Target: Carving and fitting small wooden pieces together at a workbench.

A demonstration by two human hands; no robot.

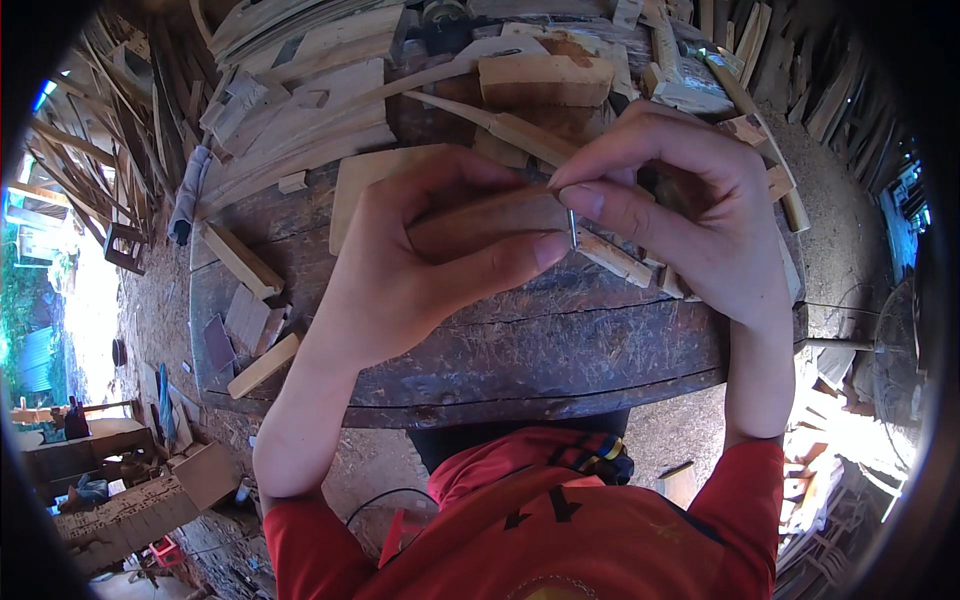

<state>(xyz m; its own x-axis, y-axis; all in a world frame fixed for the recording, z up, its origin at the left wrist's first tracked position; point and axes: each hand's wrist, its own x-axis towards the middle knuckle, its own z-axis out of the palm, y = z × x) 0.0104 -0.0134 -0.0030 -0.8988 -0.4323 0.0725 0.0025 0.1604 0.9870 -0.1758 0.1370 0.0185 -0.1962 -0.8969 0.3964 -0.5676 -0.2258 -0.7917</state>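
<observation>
My left hand (420,265) grips a reddish-brown oblong wooden piece (480,222), fingers behind it and thumb along its lower edge at the right end. My right hand (670,205) pinches a short, thin silvery metal pin (572,228) between thumb and forefinger. The pin stands upright against the right end of the wooden piece, its lower part beside my left thumb; whether it enters the wood I cannot tell. Both hands are above the worn wooden bench (480,370). Behind them lie a pale board (355,190) and a long tapered wooden stick (470,115).
Stacked planks (300,130) and a thick wooden block (545,82) cover the bench's back. Small offcuts (240,255) lie at its left, beside a rolled grey cloth (190,200). Scrap wood (70,150) is piled around the floor, and a large fan (895,370) stands at the right.
</observation>
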